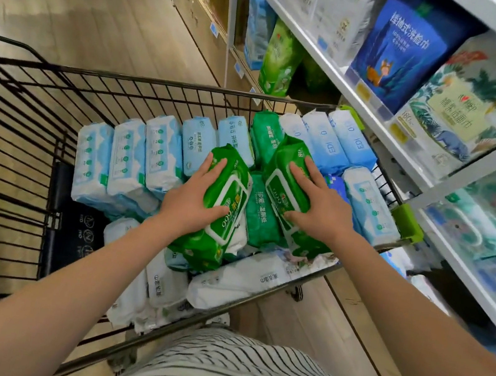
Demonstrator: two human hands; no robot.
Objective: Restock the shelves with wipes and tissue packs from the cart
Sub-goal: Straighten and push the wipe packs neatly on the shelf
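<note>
Left hand point(191, 199) grips green pack point(229, 198) atop cart point(159, 83) load; right hand point(322, 207) clamps its twin point(278, 193) at 3 o'clock, with shelves point(338, 71) at 2 o'clock. Judged light, soft, slick film: grasp across the width.

Left green wipes pack point(231, 198) and right green wipes pack point(276, 187) lie tilted atop blue-and-white packs point(126, 161) (upright, in a row) in the wire cart point(159, 84).

Single wide-angle view from my head, facing forward and down, close above the cart point(172, 85), shelves point(340, 78) running along my right side.
</note>
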